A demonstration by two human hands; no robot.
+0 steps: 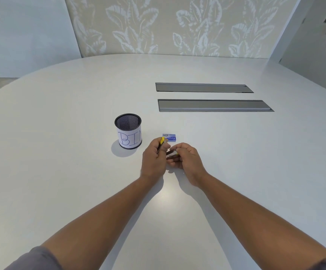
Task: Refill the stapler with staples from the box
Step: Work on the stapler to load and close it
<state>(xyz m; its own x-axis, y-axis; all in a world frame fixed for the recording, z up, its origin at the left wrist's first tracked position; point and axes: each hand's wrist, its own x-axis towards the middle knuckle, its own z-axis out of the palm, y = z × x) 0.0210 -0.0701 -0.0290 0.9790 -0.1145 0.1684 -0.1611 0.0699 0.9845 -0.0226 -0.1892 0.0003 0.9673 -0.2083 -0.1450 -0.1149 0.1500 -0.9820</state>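
Stapler (162,141) (small, yellow-and-black) gripped in left hand (154,159); right hand (185,159) fingers pinch its tail end. Flat blue box (169,137) just beyond on smooth counter (60,152).

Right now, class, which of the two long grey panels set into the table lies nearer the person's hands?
The nearer grey panel, just beyond the small blue staple box; the other grey panel lies behind it.

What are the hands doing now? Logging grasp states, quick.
Left hand: grips the yellow stapler.
Right hand: fingers curled, pinching something small; cannot tell what.
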